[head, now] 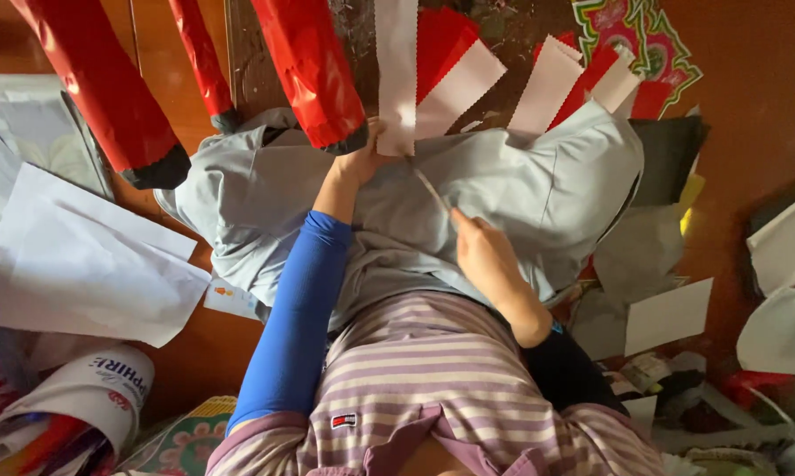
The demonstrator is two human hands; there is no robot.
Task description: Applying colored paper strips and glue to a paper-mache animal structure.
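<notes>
Head view: left hand (360,160) pins white strip (396,79); right hand (485,251) pinches sliver (432,189).

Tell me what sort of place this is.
Probably a home craft or sewing corner. Red and white zigzag-edged fabric strips fan out above a grey garment that the left hand and right hand work on, with loose white paper sheets scattered on the brown wooden surface.

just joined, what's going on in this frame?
A person works over a grey cloth spread on their lap. The left hand holds the bottom of a white paper strip. The right hand pinches a thin sliver running toward that strip. Red and white paper pieces lie beyond.
</notes>
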